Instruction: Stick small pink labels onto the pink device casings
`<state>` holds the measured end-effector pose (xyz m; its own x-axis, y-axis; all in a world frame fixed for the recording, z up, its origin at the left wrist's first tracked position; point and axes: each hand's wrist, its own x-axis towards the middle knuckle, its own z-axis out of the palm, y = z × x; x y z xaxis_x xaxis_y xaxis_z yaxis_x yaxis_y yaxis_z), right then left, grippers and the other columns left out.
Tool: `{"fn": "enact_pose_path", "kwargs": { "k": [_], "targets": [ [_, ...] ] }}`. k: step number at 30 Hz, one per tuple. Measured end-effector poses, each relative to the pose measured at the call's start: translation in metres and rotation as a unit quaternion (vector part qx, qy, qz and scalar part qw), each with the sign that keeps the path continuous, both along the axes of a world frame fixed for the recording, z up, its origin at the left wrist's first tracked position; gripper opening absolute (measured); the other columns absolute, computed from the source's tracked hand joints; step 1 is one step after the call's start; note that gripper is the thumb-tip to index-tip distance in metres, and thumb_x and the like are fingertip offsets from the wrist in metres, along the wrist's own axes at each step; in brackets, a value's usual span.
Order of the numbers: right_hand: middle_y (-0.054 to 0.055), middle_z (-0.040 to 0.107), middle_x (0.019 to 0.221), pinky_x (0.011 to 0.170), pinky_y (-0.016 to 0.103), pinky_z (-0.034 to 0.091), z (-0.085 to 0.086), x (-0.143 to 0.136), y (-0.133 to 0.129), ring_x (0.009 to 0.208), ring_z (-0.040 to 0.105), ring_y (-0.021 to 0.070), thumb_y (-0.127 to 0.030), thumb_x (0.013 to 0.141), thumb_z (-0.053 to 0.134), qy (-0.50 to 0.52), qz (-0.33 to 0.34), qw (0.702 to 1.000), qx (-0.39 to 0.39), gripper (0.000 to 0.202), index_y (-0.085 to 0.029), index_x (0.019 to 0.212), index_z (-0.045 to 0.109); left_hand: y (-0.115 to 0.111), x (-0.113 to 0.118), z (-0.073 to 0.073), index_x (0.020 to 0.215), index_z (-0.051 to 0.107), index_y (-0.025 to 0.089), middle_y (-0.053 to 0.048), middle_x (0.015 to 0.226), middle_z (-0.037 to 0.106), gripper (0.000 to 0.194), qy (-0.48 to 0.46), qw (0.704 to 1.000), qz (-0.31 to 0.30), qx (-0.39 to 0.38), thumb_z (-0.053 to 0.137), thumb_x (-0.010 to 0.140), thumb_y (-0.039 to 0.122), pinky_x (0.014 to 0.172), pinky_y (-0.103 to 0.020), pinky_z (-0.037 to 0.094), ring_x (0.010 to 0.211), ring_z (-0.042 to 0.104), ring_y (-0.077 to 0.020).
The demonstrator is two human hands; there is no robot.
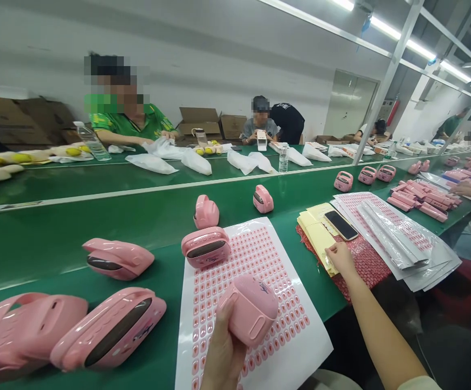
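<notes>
My left hand (225,346) is closed around a pink plastic casing (254,311), rounded like a small portable speaker, with a dark printed figure on top. It is held above a white sheet (300,346) with rows of small pink-and-red stickers. To the right, my right hand (343,260) has its fingers pinched together at the edge of yellow sheets (314,230); what lies between the fingertips is too small to make out. Another pink casing (205,247) with a dark oval window rests on the sticker sheet's upper left corner.
More pink casings (109,330) lie on the green bench at left. A phone (341,225) sits on the yellow sheets, over red bubble wrap (367,260). Sticker sheets (390,233) and pink parts (424,197) are at right. A person in green (138,127) works across the bench.
</notes>
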<state>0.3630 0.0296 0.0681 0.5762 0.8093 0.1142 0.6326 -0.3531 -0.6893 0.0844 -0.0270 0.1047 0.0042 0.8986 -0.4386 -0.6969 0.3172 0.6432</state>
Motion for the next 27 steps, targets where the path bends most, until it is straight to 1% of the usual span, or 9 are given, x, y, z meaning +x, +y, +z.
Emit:
{"fn": "enact_pose_path", "kwargs": {
  "k": [2, 4, 9, 12, 17, 20, 23, 25, 27],
  "targets": [
    [0.002, 0.056, 0.062, 0.057, 0.028, 0.041, 0.001, 0.003, -0.001, 0.059, 0.056, 0.0177, -0.026, 0.068, 0.055, 0.019, 0.011, 1.0, -0.012, 0.018, -0.019, 0.052, 0.052, 0.0, 0.0, 0.002, 0.11, 0.058, 0.018, -0.003, 0.086, 0.07, 0.053, 0.01, 1.0, -0.001, 0.006, 0.07, 0.059, 0.028, 0.069, -0.033, 0.055, 0.082, 0.065, -0.0241],
    [0.002, 0.056, 0.061, 0.057, 0.028, 0.04, 0.002, 0.003, 0.0, 0.058, 0.056, 0.0176, -0.027, 0.069, 0.055, 0.024, 0.011, 1.0, -0.014, 0.019, -0.019, 0.052, 0.052, 0.0, -0.001, 0.002, 0.108, 0.059, 0.018, -0.003, 0.087, 0.069, 0.051, 0.018, 1.0, -0.001, 0.011, 0.069, 0.059, 0.026, 0.067, -0.031, 0.055, 0.083, 0.064, -0.0235],
    [0.006, 0.055, 0.078, 0.069, 0.031, 0.039, 0.002, -0.002, 0.002, 0.071, 0.055, 0.0193, -0.02, 0.063, 0.056, 0.007, -0.017, 1.0, 0.012, 0.017, -0.019, 0.048, 0.048, 0.001, -0.002, -0.001, 0.109, 0.057, 0.02, -0.002, 0.088, 0.067, 0.05, 0.026, 1.0, -0.015, 0.007, 0.07, 0.06, 0.026, 0.062, -0.026, 0.054, 0.081, 0.063, -0.0204],
    [0.006, 0.055, 0.078, 0.071, 0.031, 0.038, 0.001, -0.002, 0.002, 0.073, 0.054, 0.0193, -0.021, 0.062, 0.057, 0.026, -0.014, 0.999, 0.021, 0.016, -0.019, 0.049, 0.048, 0.002, -0.002, -0.003, 0.11, 0.057, 0.021, -0.002, 0.089, 0.066, 0.05, 0.041, 0.999, -0.011, 0.013, 0.07, 0.063, 0.032, 0.061, -0.024, 0.053, 0.081, 0.062, -0.0192],
    [0.003, 0.055, 0.064, 0.064, 0.031, 0.039, 0.004, 0.003, -0.003, 0.066, 0.054, 0.0193, -0.033, 0.059, 0.059, 0.115, 0.02, 0.993, 0.017, 0.018, -0.019, 0.051, 0.052, 0.007, -0.002, -0.006, 0.111, 0.056, 0.025, -0.001, 0.093, 0.062, 0.051, 0.061, 0.998, 0.006, 0.009, 0.07, 0.064, 0.042, 0.07, -0.028, 0.052, 0.087, 0.059, -0.0195],
    [0.002, 0.056, 0.06, 0.061, 0.03, 0.04, 0.015, -0.006, -0.011, 0.062, 0.054, 0.0177, -0.044, 0.057, 0.06, 0.189, 0.075, 0.979, 0.02, 0.026, -0.019, 0.054, 0.054, 0.01, -0.002, -0.008, 0.11, 0.057, 0.026, -0.001, 0.095, 0.06, 0.052, 0.069, 0.997, 0.012, 0.006, 0.071, 0.063, 0.042, 0.071, -0.028, 0.05, 0.087, 0.057, -0.0188],
    [0.002, 0.059, 0.064, 0.063, 0.029, 0.042, 0.035, -0.032, -0.023, 0.064, 0.054, 0.0159, -0.051, 0.058, 0.059, 0.252, 0.146, 0.956, 0.022, 0.033, -0.018, 0.059, 0.057, 0.011, 0.0, -0.007, 0.111, 0.055, 0.026, -0.002, 0.103, 0.058, 0.053, 0.068, 0.997, 0.007, 0.017, 0.072, 0.063, 0.04, 0.071, -0.026, 0.049, 0.089, 0.056, -0.0185],
    [0.002, 0.06, 0.07, 0.065, 0.028, 0.042, 0.05, -0.056, -0.032, 0.068, 0.054, 0.0152, -0.05, 0.056, 0.064, 0.306, 0.212, 0.928, 0.021, 0.032, -0.019, 0.061, 0.058, 0.011, 0.003, -0.006, 0.113, 0.053, 0.027, -0.002, 0.107, 0.057, 0.054, 0.071, 0.997, 0.001, 0.027, 0.072, 0.064, 0.039, 0.071, -0.025, 0.048, 0.091, 0.056, -0.0181],
    [0.001, 0.059, 0.074, 0.066, 0.028, 0.041, 0.062, -0.08, -0.038, 0.072, 0.053, 0.0147, -0.044, 0.054, 0.07, 0.372, 0.293, 0.881, 0.007, 0.029, -0.019, 0.063, 0.058, 0.011, 0.007, -0.005, 0.115, 0.051, 0.027, -0.003, 0.107, 0.056, 0.056, 0.082, 0.996, -0.008, 0.032, 0.072, 0.064, 0.038, 0.07, -0.024, 0.047, 0.09, 0.056, -0.017]
  ]
}}
